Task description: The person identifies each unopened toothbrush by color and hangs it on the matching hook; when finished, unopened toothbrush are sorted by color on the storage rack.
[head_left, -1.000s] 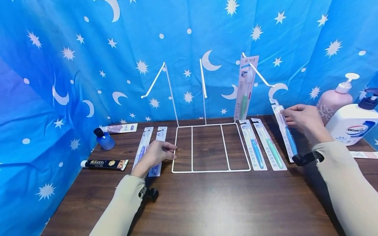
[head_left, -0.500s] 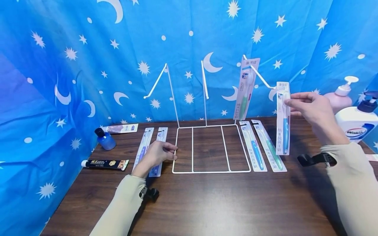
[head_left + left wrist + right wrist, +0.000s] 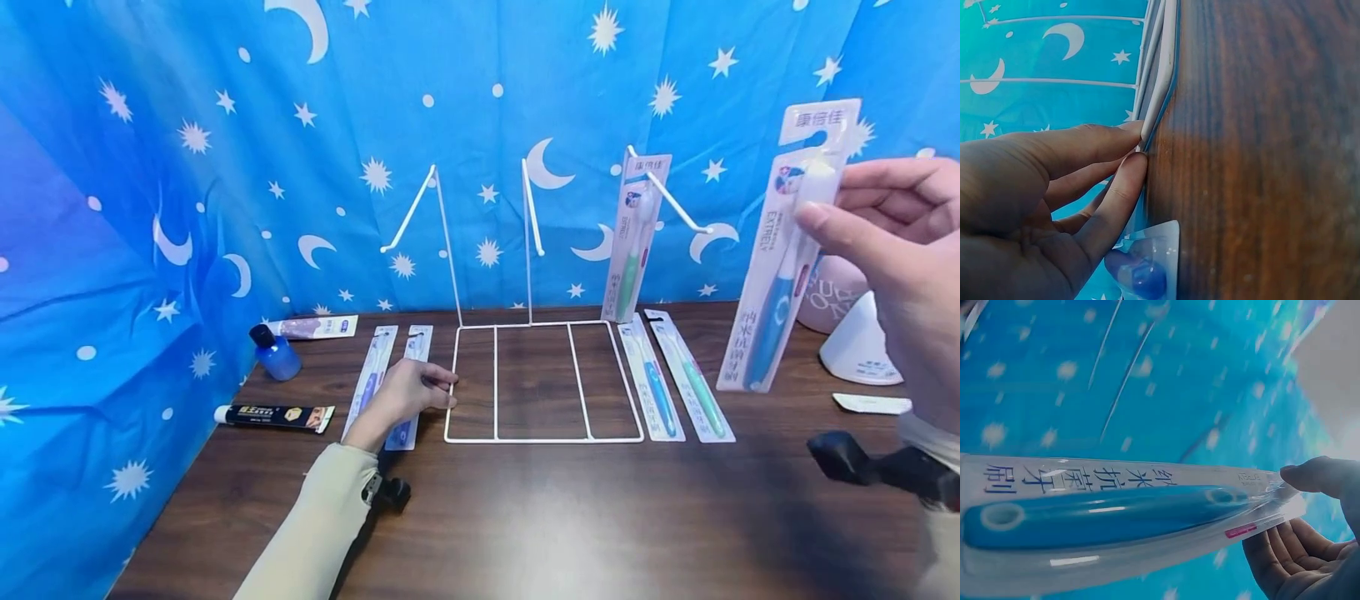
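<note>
My right hand [image 3: 915, 250] pinches a blue toothbrush [image 3: 1110, 515] in its blister pack near the top, thumb in front. The pack is raised at the right in the head view, tilted, its hook slot showing. My left hand [image 3: 405, 392] pinches the left base bar of a white wire rack [image 3: 543, 441] with thumb and fingertips, seen closer in the left wrist view. Of the rack's slanting arms, the right one [image 3: 678, 202] bears a packed green toothbrush [image 3: 630, 267]; the left and middle ones bear nothing.
Packed blue [image 3: 654, 387] and green [image 3: 696, 387] toothbrushes lie right of the rack, two purple ones [image 3: 367, 387] left. A black tube [image 3: 273, 417], blue bottle [image 3: 278, 360] and pale tube [image 3: 315, 327] lie farther left. Pink [image 3: 828, 292] and white [image 3: 862, 350] bottles stand right. A curtain [image 3: 375, 83] hangs behind.
My right hand has lifted the packed blue toothbrush from the table's right side, past the right arm's tip, then closer and farther right. My left hand keeps its place on the rack.
</note>
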Demonstrator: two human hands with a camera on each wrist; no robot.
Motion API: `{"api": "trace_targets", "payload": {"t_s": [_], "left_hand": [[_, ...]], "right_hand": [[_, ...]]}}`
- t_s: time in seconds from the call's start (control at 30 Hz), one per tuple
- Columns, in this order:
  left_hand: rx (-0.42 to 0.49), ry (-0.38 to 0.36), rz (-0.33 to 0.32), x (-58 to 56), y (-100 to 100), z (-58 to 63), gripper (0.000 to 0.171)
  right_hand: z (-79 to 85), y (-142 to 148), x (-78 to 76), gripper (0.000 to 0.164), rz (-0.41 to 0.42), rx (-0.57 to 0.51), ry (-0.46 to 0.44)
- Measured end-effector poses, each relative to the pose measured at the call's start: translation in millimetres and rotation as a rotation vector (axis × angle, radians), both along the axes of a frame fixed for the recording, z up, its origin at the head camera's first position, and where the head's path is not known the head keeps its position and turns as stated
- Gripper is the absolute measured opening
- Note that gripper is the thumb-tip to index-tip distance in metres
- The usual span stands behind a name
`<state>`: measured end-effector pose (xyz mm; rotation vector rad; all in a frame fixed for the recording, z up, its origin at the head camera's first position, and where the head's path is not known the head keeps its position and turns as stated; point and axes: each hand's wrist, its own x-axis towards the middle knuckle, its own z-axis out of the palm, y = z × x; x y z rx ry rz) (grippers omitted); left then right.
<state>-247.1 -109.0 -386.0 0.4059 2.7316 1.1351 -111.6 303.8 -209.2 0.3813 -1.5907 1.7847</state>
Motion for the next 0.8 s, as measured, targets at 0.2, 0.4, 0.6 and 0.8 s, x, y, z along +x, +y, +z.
{"api": "trace_targets", "payload": {"t_s": [0.2,0.4,0.6,0.8], "left_hand": [[-0.012,0.000,0.011,3.1,1.0,3.4,0.028],[0.010,0.002,0.010,3.0,-1.2,-0.3,0.027],[0.012,0.008,0.011,4.5,-3.1,-1.2,0.027],[0.011,0.027,-0.007,4.2,-0.8,1.4,0.028]], "right_hand": [[13.1,-50.7,29.4,0.040,-0.015,0.244,-0.102],[8.6,-102.9,31.8,0.037,-0.004,0.461,-0.305],[-2.5,-126.8,16.3,0.037,0.125,0.477,-0.317],[-7.8,-133.7,7.1,0.036,0.180,0.435,-0.302]]}}
